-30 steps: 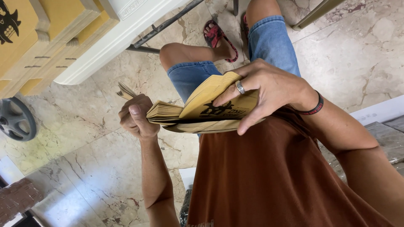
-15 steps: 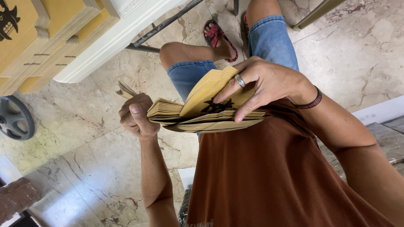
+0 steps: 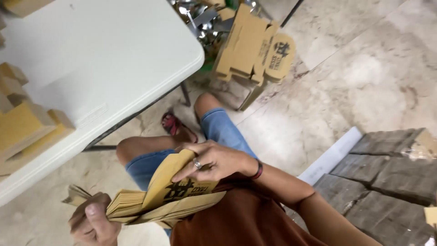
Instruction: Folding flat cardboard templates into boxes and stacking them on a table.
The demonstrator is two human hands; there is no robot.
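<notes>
We see the left hand [image 3: 93, 223] clenched round one end of a thick stack of flat tan cardboard sheets w/ black print [image 3: 150, 205], thumb on top, down at the lower left of the view. The right hand [image 3: 214, 160], w/ a ring on one finger & a dark band at the wrist, grasps the top sheet, bending it up off the stack. Stack sits in front of the rust-brown shirt [image 3: 246, 223], above the blue denim shorts [image 3: 218, 130], over the marble floor [image 3: 364, 77]. White plastic worktop [image 3: 104, 59] is upper left, w/ yellow-tan folded boxes [image 3: 27, 127] on its left part. More flat tan cartons [image 3: 252, 45] lean on the floor past the worktop's corner. Red sandal [image 3: 175, 126] on one foot.
</notes>
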